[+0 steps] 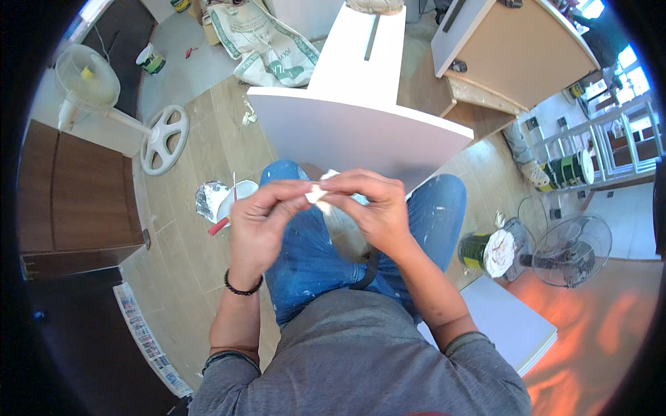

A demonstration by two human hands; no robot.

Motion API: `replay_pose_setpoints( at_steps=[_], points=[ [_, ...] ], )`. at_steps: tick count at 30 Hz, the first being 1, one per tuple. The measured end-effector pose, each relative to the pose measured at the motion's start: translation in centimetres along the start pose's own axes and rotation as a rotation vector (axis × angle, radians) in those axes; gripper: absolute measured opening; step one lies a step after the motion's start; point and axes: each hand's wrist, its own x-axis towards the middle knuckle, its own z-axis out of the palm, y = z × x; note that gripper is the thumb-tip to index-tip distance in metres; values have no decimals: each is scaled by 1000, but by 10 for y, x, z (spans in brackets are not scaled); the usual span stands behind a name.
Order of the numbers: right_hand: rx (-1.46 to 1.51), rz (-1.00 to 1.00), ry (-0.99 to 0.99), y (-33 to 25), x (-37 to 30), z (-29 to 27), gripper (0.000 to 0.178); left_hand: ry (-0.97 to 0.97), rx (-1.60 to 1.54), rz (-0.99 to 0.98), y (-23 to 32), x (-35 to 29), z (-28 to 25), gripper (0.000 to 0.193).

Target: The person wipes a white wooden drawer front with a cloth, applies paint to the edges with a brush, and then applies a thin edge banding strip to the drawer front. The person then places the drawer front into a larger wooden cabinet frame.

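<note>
Pinching a small white scrap (pixel 320 193) between both hands' fingertips, left hand (pixel 260 225) at nine o'clock of it, right hand (pixel 374 208) at three, risks tearing it or dropping it onto the jeans (pixel 305 263) below.

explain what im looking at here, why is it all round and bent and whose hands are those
This is one picture from a wide fisheye camera worn on a person's head, looking down, so straight edges curve near the rim. There is no machine: the hands belong to the wearer, who sits in paint-spattered jeans. The left hand, with a black bead bracelet at the wrist, and the right hand meet over the lap, and both pinch a small white piece; what it is cannot be told. Ahead stands a white panel. On the floor at the left lie a white fan and a white dish beside crumpled foil; at the right stands a dark fan.
</note>
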Motion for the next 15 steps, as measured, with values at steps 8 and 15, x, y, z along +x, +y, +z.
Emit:
replay_pose_setpoints(
  at_steps=[8,15],
  points=[
    [120,395,279,11,-49,-31,24,-37,502,353,-18,-5,69,34],
    [362,393,205,-22,-60,-37,35,-2,638,665,-28,3,63,37]
  ],
)
